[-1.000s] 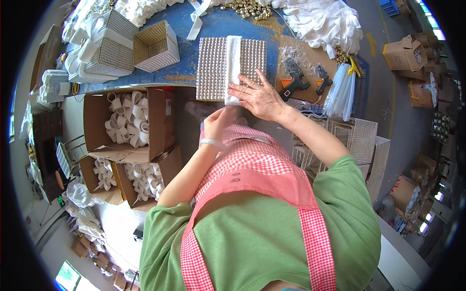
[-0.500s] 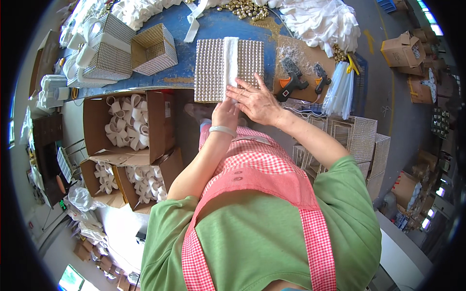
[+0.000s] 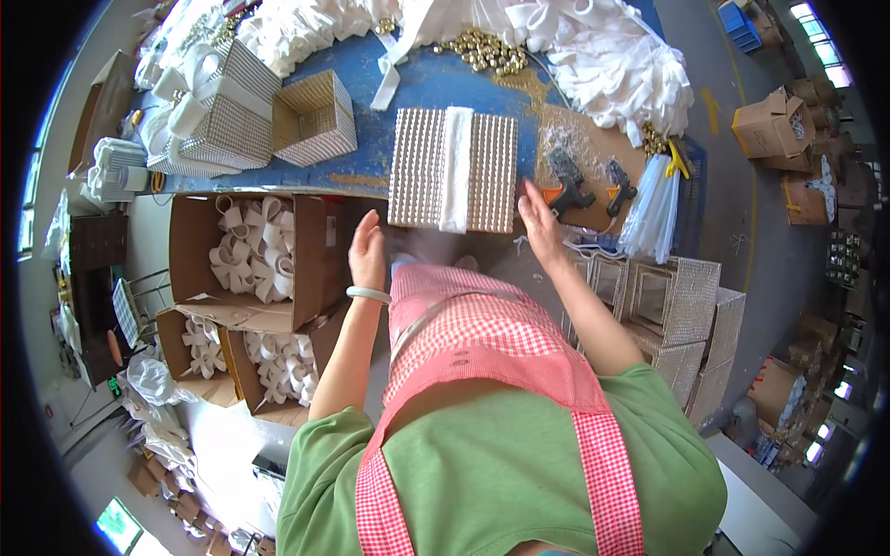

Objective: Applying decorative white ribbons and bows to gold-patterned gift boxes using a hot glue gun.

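Observation:
A square beaded lid [image 3: 414,169] with a white ribbon band [image 3: 455,169] down its middle lies on the blue table [image 3: 436,85] at its near edge. My left hand [image 3: 368,252] hovers open just below the lid's left corner, holding nothing, a bracelet on the wrist. My right hand [image 3: 540,224] is open beside the lid's right edge, fingers spread, apart from it. Two black glue guns [image 3: 587,185] lie just right of my right hand.
An open beaded box [image 3: 315,118] and a bowed box [image 3: 218,111] stand at the left of the table. Cardboard cartons of white ribbon bows [image 3: 250,259] sit to my left. Stacked beaded boxes [image 3: 681,306] stand to my right. White ribbon piles [image 3: 603,46] and gold beads [image 3: 482,51] lie at the back.
Both hands have come off the ribbon band on the lid and moved apart to either side. The lid stays in place on the table.

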`<control>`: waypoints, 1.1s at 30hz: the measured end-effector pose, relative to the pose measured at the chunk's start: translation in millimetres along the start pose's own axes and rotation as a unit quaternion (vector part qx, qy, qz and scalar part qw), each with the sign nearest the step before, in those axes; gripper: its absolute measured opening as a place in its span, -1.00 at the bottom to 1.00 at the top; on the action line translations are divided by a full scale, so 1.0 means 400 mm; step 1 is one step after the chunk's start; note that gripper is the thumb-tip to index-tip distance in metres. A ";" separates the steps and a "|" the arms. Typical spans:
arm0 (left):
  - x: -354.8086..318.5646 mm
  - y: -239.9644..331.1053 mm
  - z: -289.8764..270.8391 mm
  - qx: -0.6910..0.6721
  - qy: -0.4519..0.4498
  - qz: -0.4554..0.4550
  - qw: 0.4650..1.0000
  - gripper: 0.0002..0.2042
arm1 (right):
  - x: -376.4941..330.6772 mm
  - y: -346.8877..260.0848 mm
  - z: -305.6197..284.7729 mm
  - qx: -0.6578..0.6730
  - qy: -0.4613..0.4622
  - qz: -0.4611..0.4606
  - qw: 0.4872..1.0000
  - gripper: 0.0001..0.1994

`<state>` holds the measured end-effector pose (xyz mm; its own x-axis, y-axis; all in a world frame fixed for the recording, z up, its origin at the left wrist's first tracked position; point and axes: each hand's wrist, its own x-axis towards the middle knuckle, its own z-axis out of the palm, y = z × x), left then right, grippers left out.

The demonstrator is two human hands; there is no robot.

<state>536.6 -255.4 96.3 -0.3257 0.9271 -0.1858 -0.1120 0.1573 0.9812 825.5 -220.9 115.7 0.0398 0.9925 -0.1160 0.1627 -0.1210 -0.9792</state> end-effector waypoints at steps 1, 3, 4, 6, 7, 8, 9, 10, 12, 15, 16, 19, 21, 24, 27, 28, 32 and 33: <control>0.016 -0.031 0.005 0.012 -0.022 0.042 0.999 -0.67 | 0.001 0.015 0.012 0.035 -0.014 0.020 0.999 -0.49; 0.034 -0.018 0.043 0.081 -0.046 0.013 0.996 -0.61 | -0.009 -0.034 0.030 0.065 -0.038 0.105 0.992 -0.47; 0.054 -0.008 0.054 0.100 -0.041 0.052 0.993 -0.60 | 0.001 -0.023 0.041 0.015 -0.015 0.036 0.999 -0.47; 0.091 0.102 0.109 0.175 -0.048 0.159 0.970 -0.61 | 0.023 -0.055 0.028 0.117 0.015 0.077 0.990 -0.48; 0.124 0.133 0.131 0.165 -0.071 0.175 0.968 -0.62 | 0.024 -0.087 0.010 0.108 0.005 0.100 0.989 -0.48; 0.161 0.172 0.149 0.155 -0.093 0.195 0.964 -0.63 | 0.028 -0.094 0.002 0.129 0.008 0.123 0.984 -0.54; 0.198 0.213 0.164 0.213 -0.105 0.219 0.946 -0.63 | 0.031 -0.120 0.003 0.149 0.009 0.147 0.978 -0.58; 0.243 0.230 0.181 0.228 -0.123 0.220 0.941 -0.62 | 0.021 -0.149 -0.002 0.202 -0.006 0.217 0.955 -0.62; 0.303 0.311 0.244 0.312 -0.163 0.225 0.908 -0.61 | 0.011 -0.156 -0.001 0.292 -0.008 0.273 0.916 -0.59; 0.377 0.371 0.361 0.488 -0.268 0.147 0.818 -0.63 | 0.015 -0.092 0.006 0.420 -0.049 0.306 0.853 -0.59; 0.417 0.344 0.390 0.504 -0.299 0.153 0.796 -0.63 | 0.019 -0.056 0.015 0.438 -0.055 0.313 0.841 -0.58; 0.471 0.324 0.473 0.543 -0.387 0.183 0.722 -0.62 | 0.033 -0.049 0.046 0.449 0.000 0.344 0.825 -0.57; 0.506 0.292 0.507 0.542 -0.417 0.194 0.703 -0.63 | 0.045 -0.036 0.059 0.452 0.046 0.355 0.817 -0.57; 0.613 0.226 0.538 0.501 -0.512 0.242 0.655 -0.67 | 0.062 -0.003 0.055 0.452 0.104 0.369 0.805 -0.57; 0.761 0.213 0.480 0.324 -0.538 0.163 0.761 -0.67 | 0.041 -0.012 0.059 0.385 0.142 0.369 0.834 -0.51; 0.793 0.239 0.464 0.346 -0.511 0.207 0.759 -0.71 | 0.026 0.015 0.047 0.354 0.172 0.385 0.835 -0.49; 0.935 0.203 0.325 0.623 -0.498 0.225 0.560 -0.83 | -0.056 0.024 0.062 0.331 0.244 0.391 0.824 -0.53; 0.956 0.167 0.282 0.617 -0.510 0.275 0.533 -0.84 | -0.085 0.036 0.075 0.358 0.273 0.392 0.802 -0.56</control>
<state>510.5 148.1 96.6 0.7595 0.5520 -0.3441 0.6439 -0.7128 0.2780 797.0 -255.8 100.5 0.3114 0.4361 -0.8443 -0.7239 -0.4667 -0.5080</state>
